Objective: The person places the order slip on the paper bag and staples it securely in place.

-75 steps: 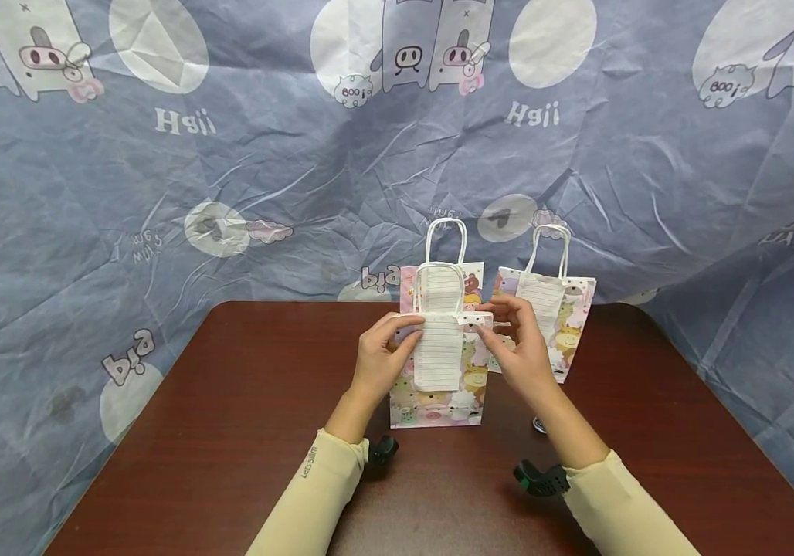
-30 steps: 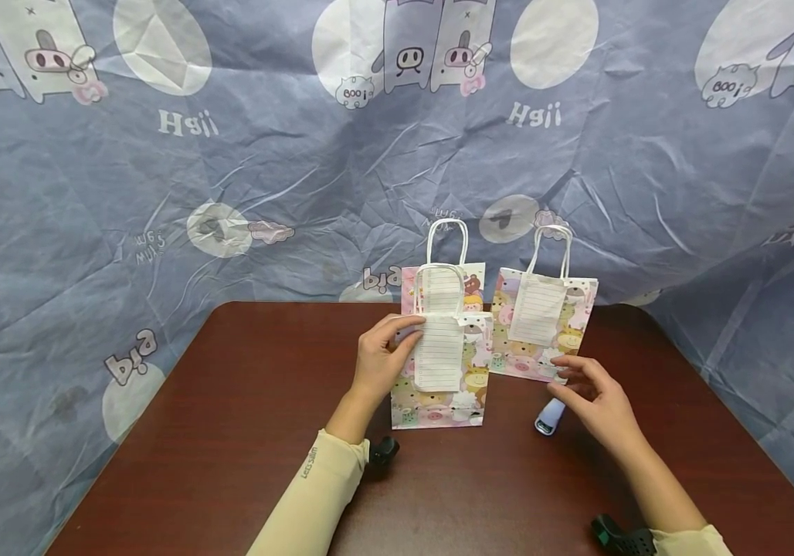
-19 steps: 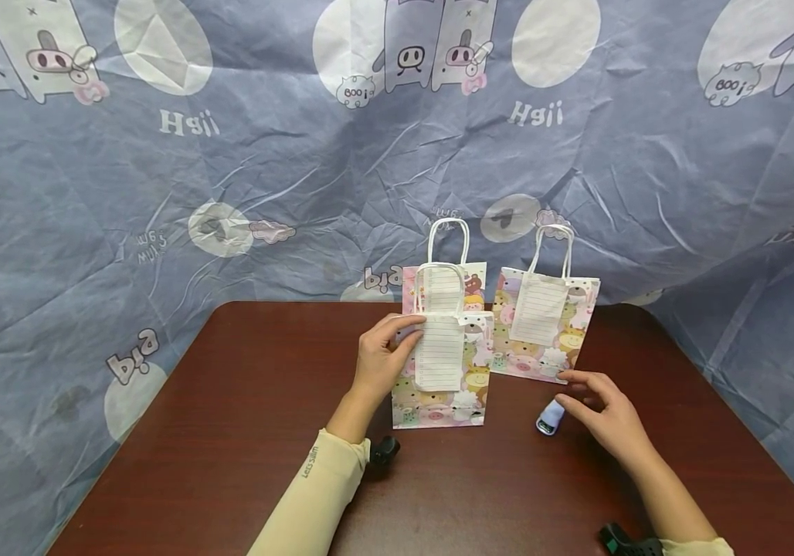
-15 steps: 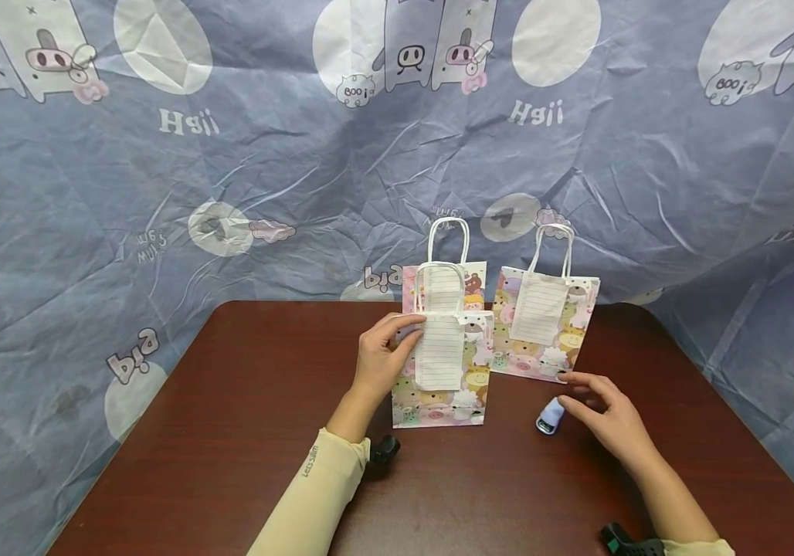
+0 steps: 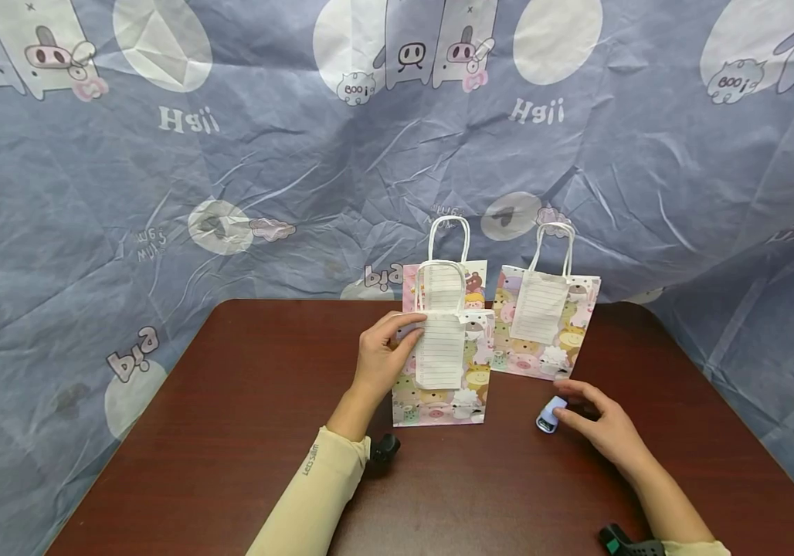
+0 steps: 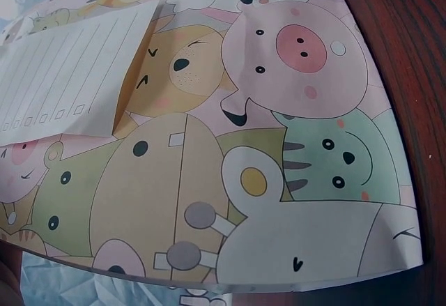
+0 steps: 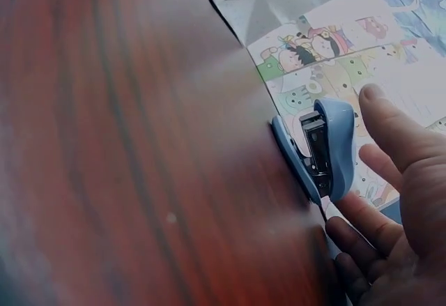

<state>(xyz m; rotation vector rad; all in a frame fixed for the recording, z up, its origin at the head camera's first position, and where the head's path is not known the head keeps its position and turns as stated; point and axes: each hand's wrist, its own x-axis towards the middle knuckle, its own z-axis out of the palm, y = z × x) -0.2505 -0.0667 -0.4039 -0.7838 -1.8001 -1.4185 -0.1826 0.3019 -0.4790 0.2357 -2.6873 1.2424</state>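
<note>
In the head view, my left hand (image 5: 385, 355) pinches the top left edge of a standing paper gift bag (image 5: 440, 405) with cartoon animals. A white lined paper slip (image 5: 439, 351) hangs down its front below the white handle. In the left wrist view the printed bag (image 6: 300, 62) fills most of the picture, and the pinching fingers are hardly seen. My right hand (image 5: 602, 425) is beside a small light-blue stapler (image 5: 551, 415) on the table. The right wrist view has the stapler (image 7: 334, 146) between thumb and fingers, with the thumb apart from it.
Another animal-print gift bag (image 5: 543, 324) with a lined slip stands at the back right. Behind the held bag, a pink gift bag (image 5: 475, 282) is partly hidden. The dark red-brown table (image 5: 265, 401) runs back to a blue-grey printed cloth (image 5: 265, 154).
My right hand has left the held bag's right edge, gone right and down, and come to the stapler. My left hand stays at the bag's top edge.
</note>
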